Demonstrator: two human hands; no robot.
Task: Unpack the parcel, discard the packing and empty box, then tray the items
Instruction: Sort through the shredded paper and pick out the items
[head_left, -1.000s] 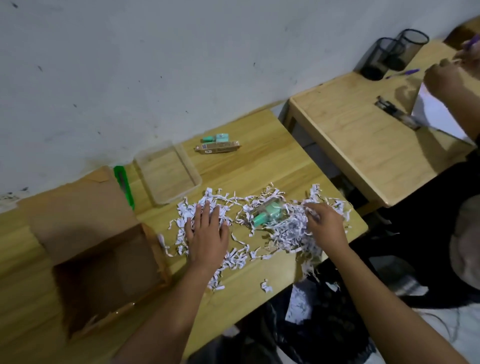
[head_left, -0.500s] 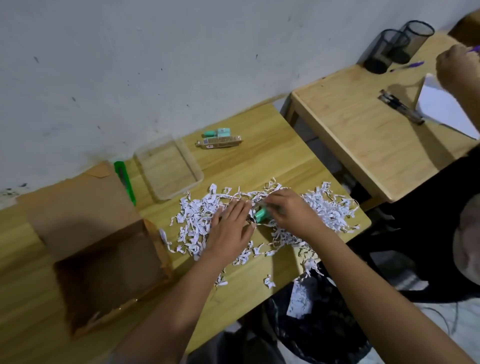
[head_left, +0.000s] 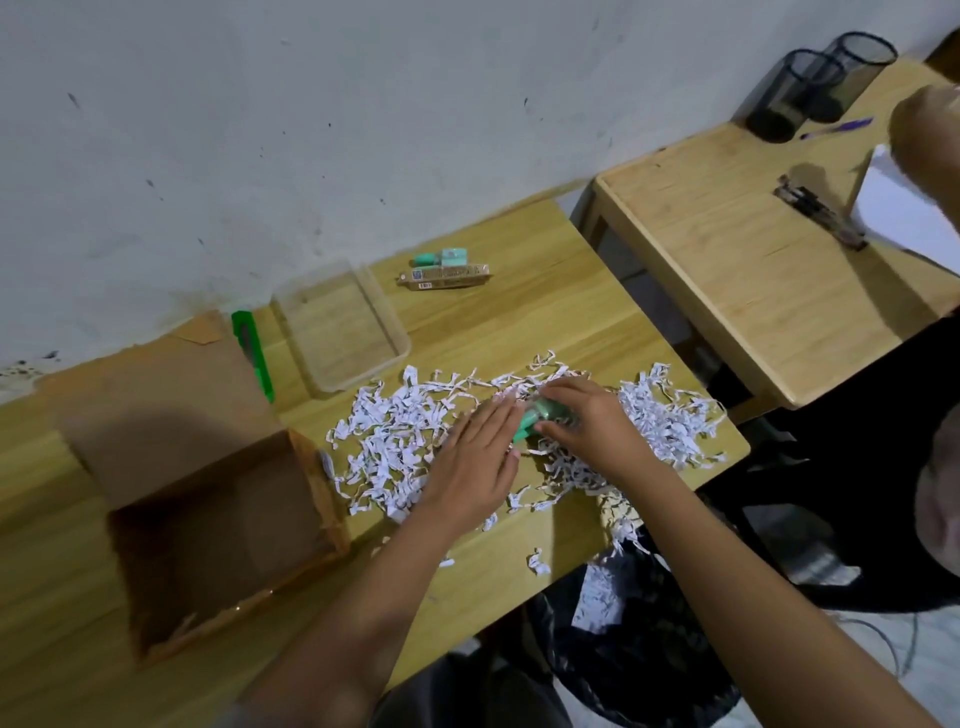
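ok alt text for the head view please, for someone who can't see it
A person's right hand grips a small green item amid white shredded paper on a wooden table, the left hand flat beside it. An open cardboard box stands to the left, a clear tray behind.

Left hand (head_left: 470, 467) and right hand (head_left: 592, 431) are both bare. Left forearm (head_left: 363, 613) and right forearm (head_left: 753, 582) are bare up to the frame edge. Grey patch at the left elbow, maybe a sleeve hem, too blurred to tell. Dark grey cloth (head_left: 467, 691) shows below the bench (head_left: 519, 322) near edge; garment unclear.
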